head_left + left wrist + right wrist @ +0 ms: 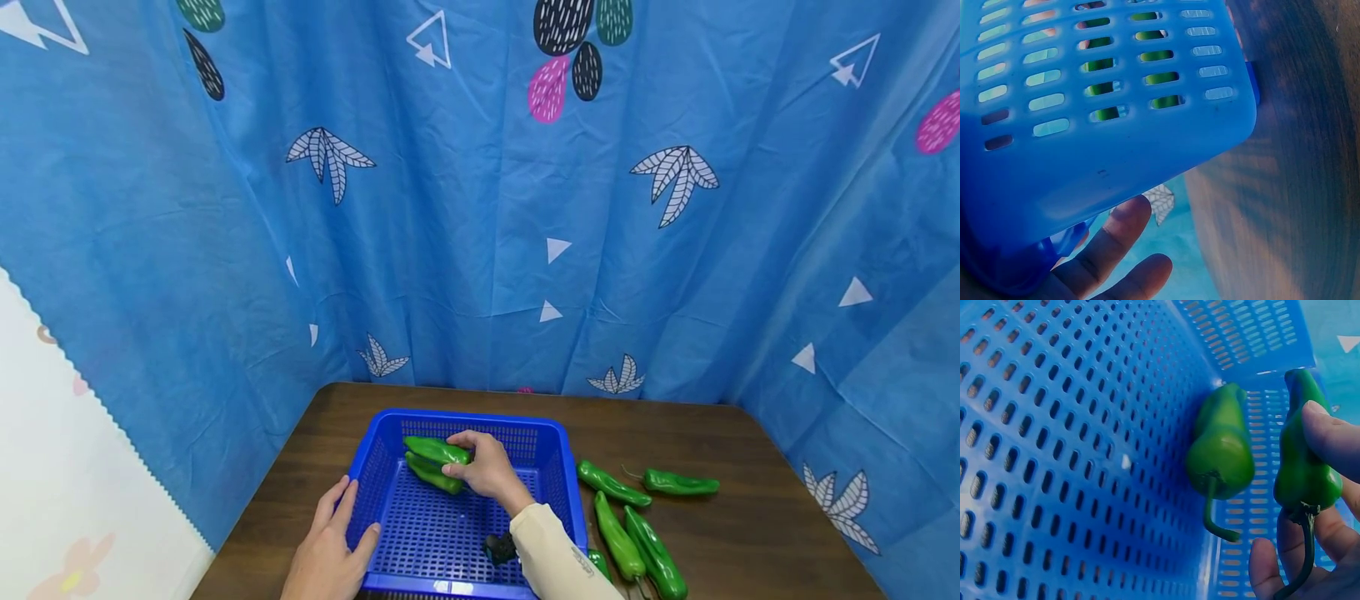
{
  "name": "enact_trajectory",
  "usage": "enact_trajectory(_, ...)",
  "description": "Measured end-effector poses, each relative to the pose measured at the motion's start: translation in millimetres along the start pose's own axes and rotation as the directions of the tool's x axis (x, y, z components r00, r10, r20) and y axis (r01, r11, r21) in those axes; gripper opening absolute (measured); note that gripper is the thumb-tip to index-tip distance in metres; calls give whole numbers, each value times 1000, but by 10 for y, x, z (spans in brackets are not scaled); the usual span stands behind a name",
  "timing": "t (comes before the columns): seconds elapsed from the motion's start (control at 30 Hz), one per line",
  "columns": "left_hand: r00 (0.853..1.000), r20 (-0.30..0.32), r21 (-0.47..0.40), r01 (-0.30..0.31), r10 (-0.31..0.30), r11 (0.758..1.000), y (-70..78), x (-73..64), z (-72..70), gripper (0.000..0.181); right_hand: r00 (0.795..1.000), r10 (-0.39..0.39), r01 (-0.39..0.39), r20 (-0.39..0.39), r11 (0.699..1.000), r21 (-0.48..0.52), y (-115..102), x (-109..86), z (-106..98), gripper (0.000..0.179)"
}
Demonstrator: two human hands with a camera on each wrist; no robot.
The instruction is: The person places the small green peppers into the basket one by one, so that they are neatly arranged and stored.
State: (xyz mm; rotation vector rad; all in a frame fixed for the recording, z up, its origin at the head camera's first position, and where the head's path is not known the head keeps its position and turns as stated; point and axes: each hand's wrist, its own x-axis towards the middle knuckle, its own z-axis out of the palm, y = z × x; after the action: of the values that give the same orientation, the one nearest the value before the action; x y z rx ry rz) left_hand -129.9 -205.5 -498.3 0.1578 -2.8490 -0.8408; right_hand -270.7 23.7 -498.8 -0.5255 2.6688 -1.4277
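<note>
My right hand (486,467) holds a green pepper (1302,447) between thumb and fingers, inside the left back part of a blue plastic basket (465,414). The pepper's curved stem hangs toward the palm in the right wrist view. A second green pepper (1222,450) lies on the basket floor against the wall, beside the held one. My left hand (330,546) rests at the basket's left rim, thumb over the rim and fingers outside. In the left wrist view its fingers (1122,231) stretch fairly straight beside the slotted wall.
Several green peppers lie on the dark wooden table (742,533) right of the basket, among them a pepper (681,483) at the far right and a pepper (654,552) nearer the front. A blue patterned curtain (480,208) hangs behind and around the table.
</note>
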Motion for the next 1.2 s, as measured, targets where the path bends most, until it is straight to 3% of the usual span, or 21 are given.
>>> enact_trajectory(0.3, 1000, 7, 8, 10, -11, 1000, 15, 17, 13, 75, 999, 7, -5, 37, 999, -52, 48, 47, 50, 39)
enact_trajectory(1.2, 1000, -11, 23, 13, -12, 1000, 27, 5, 38, 75, 999, 2, 1, 54, 999, -52, 121, 74, 131, 29)
